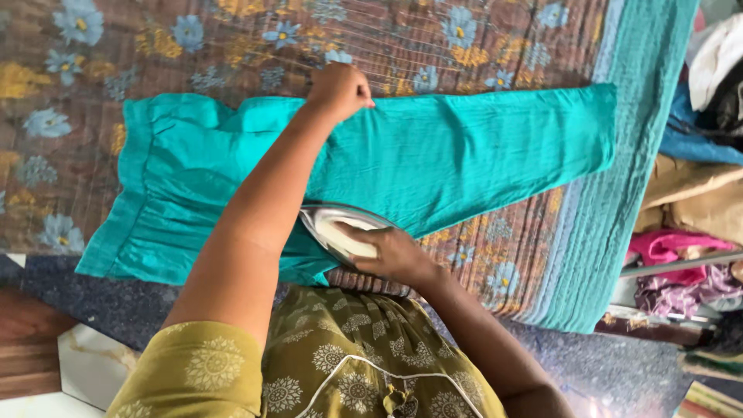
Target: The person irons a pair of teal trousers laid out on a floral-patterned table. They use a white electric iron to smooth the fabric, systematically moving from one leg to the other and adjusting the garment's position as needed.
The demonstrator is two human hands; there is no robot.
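Nearest to us, our own olive patterned tunic fills the bottom of the view, both arms reaching away from it.

Right hand: closed around the white handle of the iron. The iron sits at the near edge of the teal garment, its metal body resting on the cloth just where the fabric meets the patterned cover. We cannot tell which way its tip points.

The teal garment lies flat and spread. Its long axis runs left to right across our view: the wider, gathered part at our left, one long leg or sleeve tapering out to our right and ending in a straight hem near the teal border. From the iron, most of the unpressed length stretches rightward and slightly away.

Left arm crosses over the garment, diagonal from near-left to far-centre. Left hand: fingers curled shut, pinching or pressing the far edge of the teal cloth, holding it against the surface. So we have the two hands on opposite edges, the right near, the left far, cloth stretched between them.

Beneath it all, the brown floral bedcover serves as padding.

Farthest right, off the cover: a heap of mixed clothes, pink, tan and white.
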